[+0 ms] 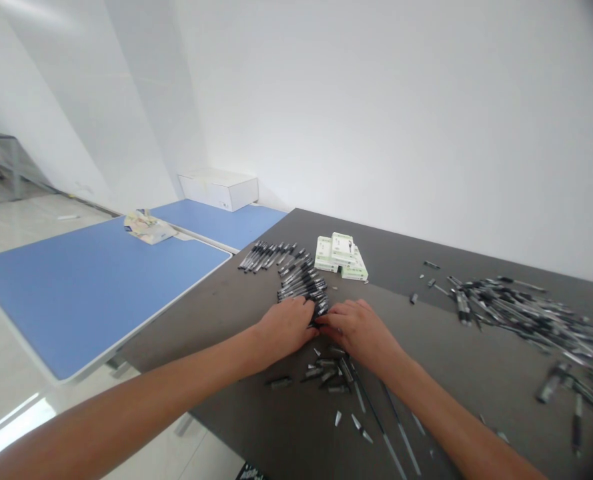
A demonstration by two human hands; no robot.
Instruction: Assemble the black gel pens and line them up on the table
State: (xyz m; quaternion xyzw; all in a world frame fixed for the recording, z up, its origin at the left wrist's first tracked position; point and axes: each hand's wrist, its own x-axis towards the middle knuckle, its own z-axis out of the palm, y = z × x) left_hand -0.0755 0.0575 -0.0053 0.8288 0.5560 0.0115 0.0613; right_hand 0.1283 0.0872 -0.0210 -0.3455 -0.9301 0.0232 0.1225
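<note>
My left hand and my right hand meet near the middle of the dark table, fingertips almost touching. Both are closed, with fingers pinched on a dark pen that is mostly hidden between them. Just beyond my fingers runs a row of black-and-clear pens, laid side by side and curving away to the left. Below my hands lie loose pen caps, small pale cone tips and several thin refills, some partly under my right forearm.
A large heap of pen parts spreads over the right side of the dark table. Small white-and-green boxes are stacked behind the row. Blue tables stand at left, bearing a crumpled wrapper and a white carton.
</note>
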